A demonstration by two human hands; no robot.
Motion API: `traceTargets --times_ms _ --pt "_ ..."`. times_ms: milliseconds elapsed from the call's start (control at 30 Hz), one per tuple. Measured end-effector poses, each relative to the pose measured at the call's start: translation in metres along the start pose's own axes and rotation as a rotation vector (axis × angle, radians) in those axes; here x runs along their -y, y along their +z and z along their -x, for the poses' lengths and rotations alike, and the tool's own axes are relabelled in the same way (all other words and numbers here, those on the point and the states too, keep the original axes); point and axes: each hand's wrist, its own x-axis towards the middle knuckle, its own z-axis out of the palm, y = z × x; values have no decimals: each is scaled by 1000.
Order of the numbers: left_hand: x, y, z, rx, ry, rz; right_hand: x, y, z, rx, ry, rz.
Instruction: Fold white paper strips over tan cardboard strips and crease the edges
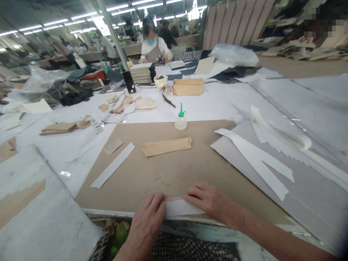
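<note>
At the near edge of a brown board (171, 174), a white strip (179, 208) lies with a thin tan edge showing along its far side. My left hand (148, 221) is closed over the strip's left end, its fingers bent together. From the right, my right hand (209, 201) holds the strip down with its fingertips close together; its thumb is hidden. Beyond the hands rests a small stack of tan strips (166, 146). Behind that stands a clear squeeze bottle (181, 121) with a green nozzle. Another white strip (112, 165) lies left of them, near a small printed card (113, 146).
Loose white strips (252, 159) and a fanned pile of strips (288, 137) lie on a grey sheet at right. A white padded bundle (40, 217) is at near left. Further back are a phone (128, 82), a tan stack (188, 87) and a co-worker (155, 47).
</note>
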Motion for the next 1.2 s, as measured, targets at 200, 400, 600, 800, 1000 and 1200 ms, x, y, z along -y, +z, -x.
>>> traceTargets --times_ms 200,400,600,800,1000,1200 --pt "-24 15 -21 -1 22 61 -3 -3 13 -7 37 40" --pt "-34 21 -21 -20 27 37 -7 -11 37 -27 101 46" --pt "-59 26 -46 -59 52 136 -4 -12 48 -74 173 77" --pt "-60 26 -50 -84 74 144 3 -13 60 -98 269 115" --pt "-82 27 -73 -97 66 313 21 -7 62 -229 421 121" --pt "-78 32 -75 -94 106 319 52 2 72 -342 655 145"
